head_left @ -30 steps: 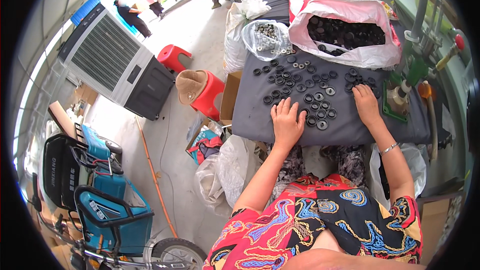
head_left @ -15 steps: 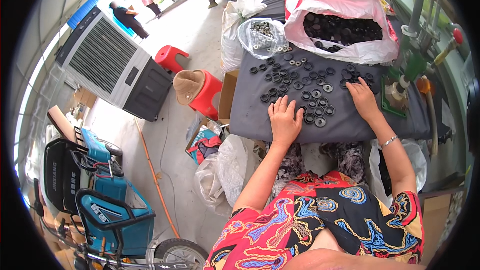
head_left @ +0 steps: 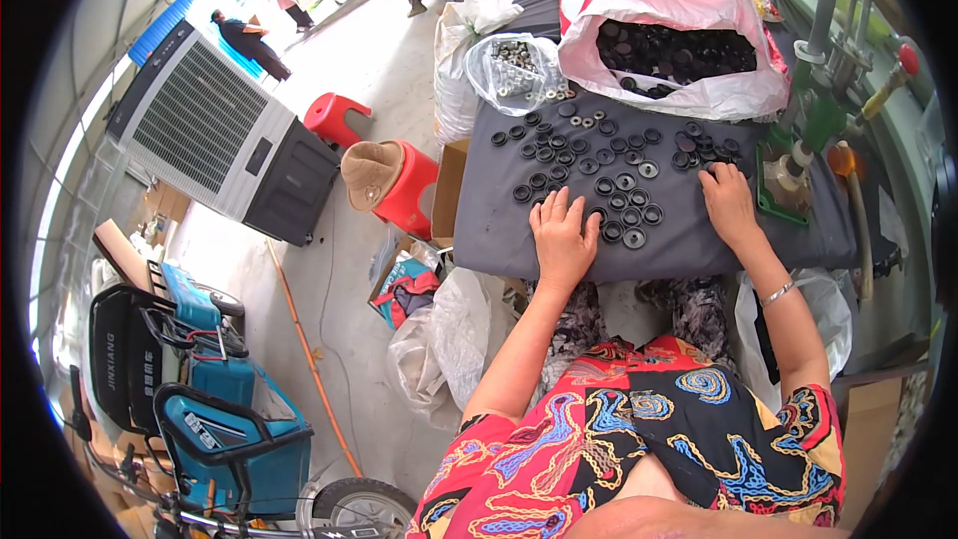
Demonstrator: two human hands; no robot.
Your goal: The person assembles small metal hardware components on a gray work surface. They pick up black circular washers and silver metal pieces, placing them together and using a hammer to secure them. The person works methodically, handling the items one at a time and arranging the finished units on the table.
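Observation:
Several round black plastic caps [head_left: 626, 182], some with a light metal centre, lie spread over a table covered with dark grey cloth [head_left: 679, 252]. My left hand [head_left: 562, 245] rests at the near left edge of the group, fingers spread, fingertips close to the nearest caps. My right hand [head_left: 730, 205] lies on the cloth, fingers stretched out and slightly bent, just nearer than a small heap of black caps [head_left: 707, 148]. Neither hand shows anything held, though the space under the palms is hidden.
A large open sack [head_left: 699, 106] full of black pieces stands at the back of the table. Left of it is a clear bag of small metal rings [head_left: 516, 68]. A green hand press [head_left: 784, 190] stands at the right. Red stools [head_left: 414, 195] and an air cooler [head_left: 205, 110] are on the left.
My right hand has drawn back from the small heap of caps toward me. My left hand has hardly moved. The view has shifted slightly.

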